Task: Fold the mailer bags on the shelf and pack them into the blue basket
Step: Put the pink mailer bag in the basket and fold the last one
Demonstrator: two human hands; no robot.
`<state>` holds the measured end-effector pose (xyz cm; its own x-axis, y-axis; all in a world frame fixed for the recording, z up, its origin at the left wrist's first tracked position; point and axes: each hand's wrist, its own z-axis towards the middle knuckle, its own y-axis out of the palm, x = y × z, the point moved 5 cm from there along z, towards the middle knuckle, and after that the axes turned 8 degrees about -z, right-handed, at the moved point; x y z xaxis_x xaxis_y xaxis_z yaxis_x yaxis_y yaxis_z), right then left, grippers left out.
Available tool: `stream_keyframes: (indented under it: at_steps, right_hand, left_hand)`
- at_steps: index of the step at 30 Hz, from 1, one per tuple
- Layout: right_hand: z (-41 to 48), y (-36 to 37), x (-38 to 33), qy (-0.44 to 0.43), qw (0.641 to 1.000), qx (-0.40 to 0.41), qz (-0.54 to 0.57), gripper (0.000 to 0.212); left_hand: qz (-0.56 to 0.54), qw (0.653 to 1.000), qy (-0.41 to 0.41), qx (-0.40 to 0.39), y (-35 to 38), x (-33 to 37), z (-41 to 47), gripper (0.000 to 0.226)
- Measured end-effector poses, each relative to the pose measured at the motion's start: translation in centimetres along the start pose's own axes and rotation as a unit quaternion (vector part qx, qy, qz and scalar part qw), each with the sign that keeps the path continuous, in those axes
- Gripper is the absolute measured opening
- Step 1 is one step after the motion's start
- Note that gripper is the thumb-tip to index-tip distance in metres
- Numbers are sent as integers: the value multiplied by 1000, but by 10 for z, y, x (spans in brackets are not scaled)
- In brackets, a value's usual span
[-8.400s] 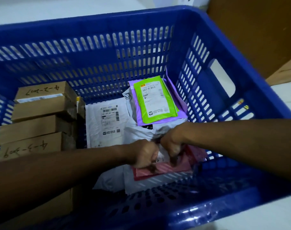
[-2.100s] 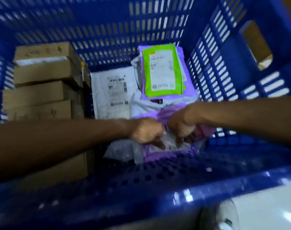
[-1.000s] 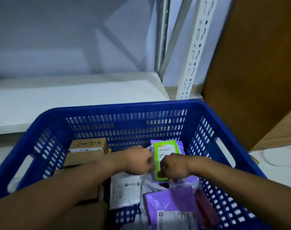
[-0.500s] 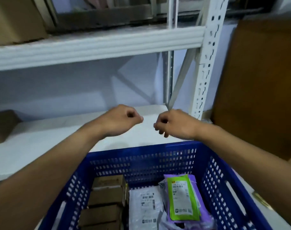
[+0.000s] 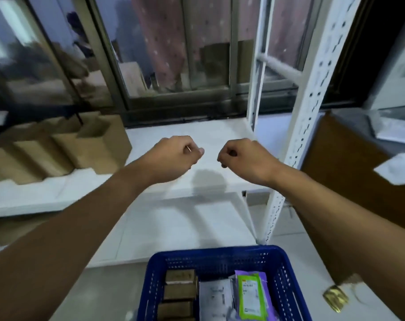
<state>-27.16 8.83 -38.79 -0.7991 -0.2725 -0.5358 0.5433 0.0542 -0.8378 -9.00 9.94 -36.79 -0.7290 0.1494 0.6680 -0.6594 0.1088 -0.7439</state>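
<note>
Blue basket (image 5: 210,251) sits nearest, low in view. Inside, brown boxes (image 5: 179,290) stack at its left, a white mailer (image 5: 214,300) lies beside them, and a green mailer (image 5: 252,297) rests on a purple one (image 5: 269,304) at its right. Above, the left hand (image 5: 173,156) and right hand (image 5: 245,158) hover apart over the white shelf (image 5: 208,130), each curled into a fist gripping nothing. Cardboard boxes (image 5: 81,144) stand farther left on the shelf, before a window (image 5: 173,54).

Single head-worn view, forward and down over shelf (image 5: 196,135).
</note>
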Motion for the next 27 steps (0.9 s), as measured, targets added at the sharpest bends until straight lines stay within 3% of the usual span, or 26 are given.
stream_keyframes:
  at_steps: [6, 16, 22, 27]
  right_hand:
    - [26, -116, -92, -20, 1000, 6, -15, 17]
    - [61, -251, -225, -61, 993, 54, -81, 19]
    - [60, -293, -298, -123, 984, 52, -121, 19]
    - [71, -319, -331, -145, 979, 64, -129, 25]
  left_hand:
    - [18, 1000, 21, 9, -118, 96, 9, 14]
    - [53, 996, 61, 38, -303, 197, -5, 20]
    - [-11, 996, 82, 34, -356, 226, -17, 25]
    - [-38, 985, 128, 106, -379, 243, -15, 25]
